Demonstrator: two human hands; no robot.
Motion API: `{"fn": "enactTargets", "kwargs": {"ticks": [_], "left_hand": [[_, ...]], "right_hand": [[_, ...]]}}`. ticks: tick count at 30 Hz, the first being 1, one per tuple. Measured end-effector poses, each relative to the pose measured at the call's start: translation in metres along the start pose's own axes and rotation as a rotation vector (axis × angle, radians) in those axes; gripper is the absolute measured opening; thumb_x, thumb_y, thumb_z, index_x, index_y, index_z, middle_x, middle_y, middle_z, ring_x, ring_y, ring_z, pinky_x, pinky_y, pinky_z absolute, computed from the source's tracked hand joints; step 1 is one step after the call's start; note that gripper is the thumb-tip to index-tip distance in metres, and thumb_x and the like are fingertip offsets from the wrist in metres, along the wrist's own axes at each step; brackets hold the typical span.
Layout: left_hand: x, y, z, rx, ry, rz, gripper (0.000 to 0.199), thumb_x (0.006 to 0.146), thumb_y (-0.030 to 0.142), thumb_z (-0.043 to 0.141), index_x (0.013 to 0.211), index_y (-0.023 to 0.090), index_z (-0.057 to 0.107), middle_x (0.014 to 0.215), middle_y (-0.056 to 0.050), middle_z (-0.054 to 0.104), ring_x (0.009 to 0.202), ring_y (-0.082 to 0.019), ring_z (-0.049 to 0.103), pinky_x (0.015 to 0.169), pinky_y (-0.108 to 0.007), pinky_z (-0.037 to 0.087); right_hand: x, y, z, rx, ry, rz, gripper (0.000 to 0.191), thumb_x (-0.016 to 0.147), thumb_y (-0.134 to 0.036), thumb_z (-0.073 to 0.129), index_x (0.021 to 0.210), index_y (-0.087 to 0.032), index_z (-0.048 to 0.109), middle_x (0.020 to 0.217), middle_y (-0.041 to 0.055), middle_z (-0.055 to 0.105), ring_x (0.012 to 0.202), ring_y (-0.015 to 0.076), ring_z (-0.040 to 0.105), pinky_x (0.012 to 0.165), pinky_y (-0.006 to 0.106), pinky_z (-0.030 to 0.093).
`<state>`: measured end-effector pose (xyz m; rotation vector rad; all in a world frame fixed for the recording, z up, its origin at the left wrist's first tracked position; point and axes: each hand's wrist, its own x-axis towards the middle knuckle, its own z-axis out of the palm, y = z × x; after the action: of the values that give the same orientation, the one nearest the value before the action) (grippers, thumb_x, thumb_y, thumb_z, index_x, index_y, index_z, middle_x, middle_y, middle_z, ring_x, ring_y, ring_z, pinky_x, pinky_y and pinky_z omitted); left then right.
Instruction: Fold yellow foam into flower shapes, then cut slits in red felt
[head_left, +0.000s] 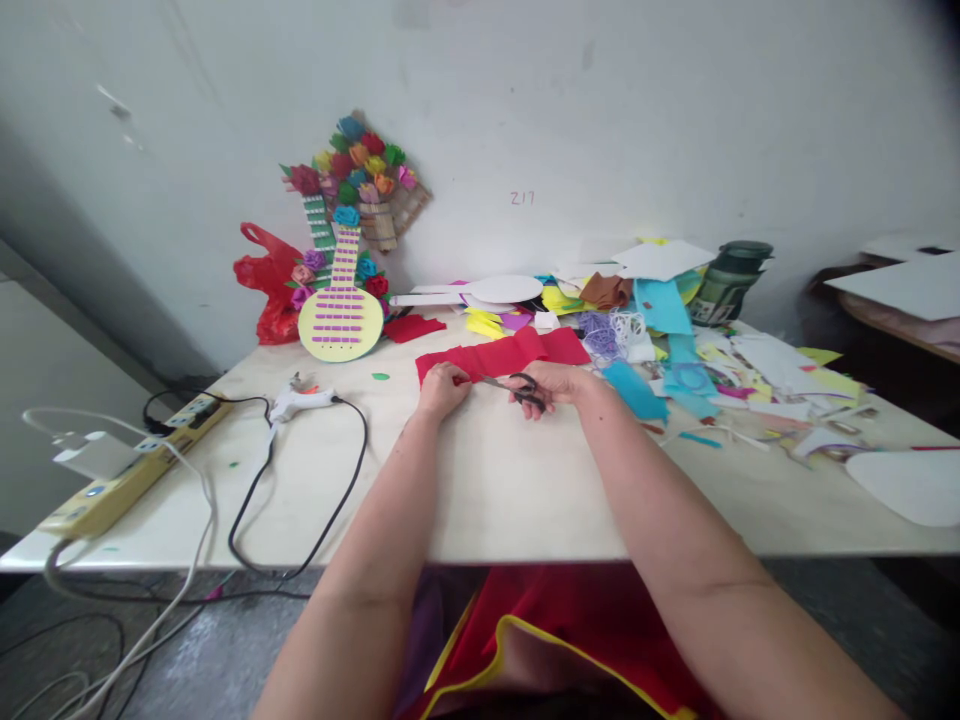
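A long strip of red paper point(491, 357), which looks like crepe paper, lies across the middle of the table. At its near left edge my left hand point(444, 388) is closed, fingertips pinching the paper. My right hand point(553, 382) grips a pair of scissors with black handles point(528, 398), thumb and fingers at the loops. Its blades point left toward my left fingertips, along the paper's near edge. Whether the blades are in the paper I cannot tell. A smaller folded red piece point(415, 328) lies just behind the strip, to the left.
A glue gun point(301, 400) with a looping black cable and a yellow power strip point(142, 465) lie left. Behind stand a yellow paper guitar-like craft point(340, 322), paper flowers point(367, 160) and a red plastic bag point(274, 285). Paper scraps point(750, 375) and a green bottle point(729, 285) fill the right.
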<state>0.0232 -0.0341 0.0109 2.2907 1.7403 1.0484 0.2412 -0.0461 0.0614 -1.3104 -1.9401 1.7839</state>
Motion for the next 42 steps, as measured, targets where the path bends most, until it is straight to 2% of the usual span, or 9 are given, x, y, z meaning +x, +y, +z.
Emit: {"fn": "enactTargets", "kwargs": {"ticks": [9, 21, 29, 34, 42], "left_hand": [[0.0, -0.001, 0.004, 0.021, 0.036, 0.009, 0.011, 0.065, 0.02, 0.059, 0.068, 0.016, 0.068, 0.073, -0.005, 0.065, 0.073, -0.016, 0.057, 0.074, -0.027, 0.046], [0.0, -0.004, 0.009, 0.085, 0.047, 0.047, 0.014, 0.067, 0.023, 0.057, 0.073, 0.015, 0.068, 0.077, -0.006, 0.064, 0.079, -0.018, 0.056, 0.077, -0.028, 0.045], [0.0, -0.002, 0.013, 0.182, 0.044, 0.035, 0.013, 0.068, 0.022, 0.056, 0.074, 0.016, 0.067, 0.08, -0.007, 0.063, 0.084, -0.02, 0.055, 0.077, -0.03, 0.044], [-0.001, 0.001, 0.012, 0.213, 0.03, 0.035, 0.013, 0.069, 0.023, 0.057, 0.074, 0.016, 0.067, 0.081, -0.008, 0.063, 0.085, -0.021, 0.055, 0.077, -0.03, 0.044], [-0.001, 0.0, 0.012, 0.243, 0.014, 0.032, 0.014, 0.07, 0.022, 0.056, 0.077, 0.018, 0.067, 0.083, -0.008, 0.062, 0.088, -0.021, 0.054, 0.073, -0.03, 0.043]], "right_hand": [[0.012, 0.004, 0.01, 0.07, 0.028, -0.039, 0.053, 0.073, -0.062, 0.052, 0.08, -0.009, 0.056, 0.055, 0.0105, 0.065, 0.046, 0.016, 0.061, 0.031, 0.018, 0.037], [0.027, 0.005, 0.028, 0.162, 0.052, 0.021, 0.049, 0.075, -0.059, 0.052, 0.083, -0.01, 0.05, 0.058, 0.0111, 0.066, 0.049, 0.0173, 0.064, 0.031, 0.017, 0.039], [0.027, -0.007, 0.043, 0.139, 0.166, 0.046, 0.049, 0.075, -0.058, 0.054, 0.083, -0.01, 0.05, 0.054, 0.0109, 0.064, 0.044, 0.0164, 0.061, 0.03, 0.018, 0.039], [0.025, -0.016, 0.053, 0.117, 0.254, 0.064, 0.042, 0.076, -0.052, 0.057, 0.08, -0.011, 0.051, 0.05, 0.0101, 0.062, 0.043, 0.0166, 0.061, 0.03, 0.017, 0.037], [0.033, -0.016, 0.061, 0.141, 0.351, 0.074, 0.036, 0.076, -0.047, 0.057, 0.078, -0.012, 0.051, 0.045, 0.0081, 0.06, 0.039, 0.0167, 0.058, 0.027, 0.018, 0.032]]}}
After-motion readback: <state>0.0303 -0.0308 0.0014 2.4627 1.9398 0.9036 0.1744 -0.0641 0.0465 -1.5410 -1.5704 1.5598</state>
